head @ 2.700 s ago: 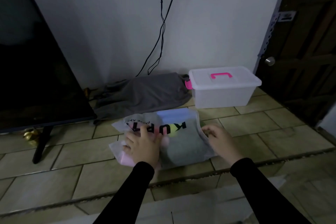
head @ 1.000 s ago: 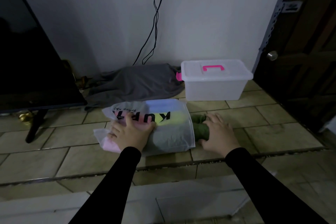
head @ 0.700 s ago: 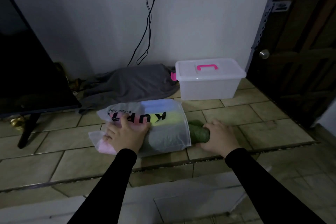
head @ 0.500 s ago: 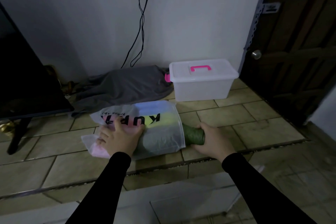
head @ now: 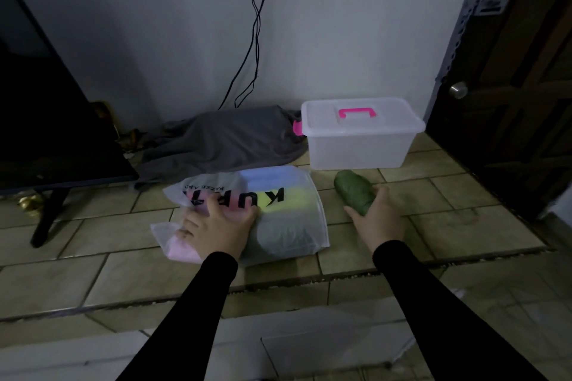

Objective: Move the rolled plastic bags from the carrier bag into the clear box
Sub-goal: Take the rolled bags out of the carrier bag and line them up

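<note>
A translucent white carrier bag (head: 288, 226) with black letters lies flat on the tiled floor. Coloured rolls show faintly through it: blue, yellow, pink and grey-green. My left hand (head: 216, 227) presses flat on the bag's left part. My right hand (head: 376, 216) grips a green rolled plastic bag (head: 354, 190), fully out of the carrier bag, to its right. The clear box (head: 359, 145) stands just behind the green roll by the wall, its lid with a pink handle shut.
A grey cloth (head: 229, 141) lies crumpled by the wall, left of the box. A dark TV (head: 40, 108) on a thin leg stands at the left. Black cables (head: 255, 25) hang down the wall. A dark wooden door (head: 523, 77) is at the right.
My right hand has pulled the green roll out of the carrier bag's right opening and moved it rightward toward the box. My left hand stays pressed on the bag.
</note>
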The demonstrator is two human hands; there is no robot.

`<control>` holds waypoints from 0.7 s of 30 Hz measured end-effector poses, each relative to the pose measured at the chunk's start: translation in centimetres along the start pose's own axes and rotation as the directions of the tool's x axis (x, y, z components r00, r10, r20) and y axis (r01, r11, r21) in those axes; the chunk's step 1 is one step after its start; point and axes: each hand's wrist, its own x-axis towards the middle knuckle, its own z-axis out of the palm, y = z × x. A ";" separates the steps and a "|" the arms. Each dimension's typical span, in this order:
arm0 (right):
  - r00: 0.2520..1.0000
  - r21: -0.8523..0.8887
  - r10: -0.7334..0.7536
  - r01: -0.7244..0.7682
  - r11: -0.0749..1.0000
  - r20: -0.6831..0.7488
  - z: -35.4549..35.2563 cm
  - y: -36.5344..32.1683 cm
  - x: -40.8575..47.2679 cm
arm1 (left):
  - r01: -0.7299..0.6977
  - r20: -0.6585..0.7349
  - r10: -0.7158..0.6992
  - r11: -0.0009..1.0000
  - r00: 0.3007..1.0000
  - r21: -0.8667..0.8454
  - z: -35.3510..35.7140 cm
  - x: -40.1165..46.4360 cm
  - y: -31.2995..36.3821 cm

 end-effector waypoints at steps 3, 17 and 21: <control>0.996 -0.315 0.028 0.002 0.949 0.090 0.2 -0.9 1.4 | -0.002 0.002 0.002 1.000 1.000 -0.001 0.0 0.0 -0.1; 0.662 0.158 -0.379 0.370 0.916 0.647 -0.9 -3.2 -1.0 | -0.008 0.025 0.007 1.000 1.000 0.008 -0.1 0.0 -0.1; 0.583 0.166 -0.373 0.378 0.911 0.722 -0.5 -3.7 -0.9 | 0.001 0.058 0.000 1.000 0.998 -0.013 -0.4 0.0 -0.1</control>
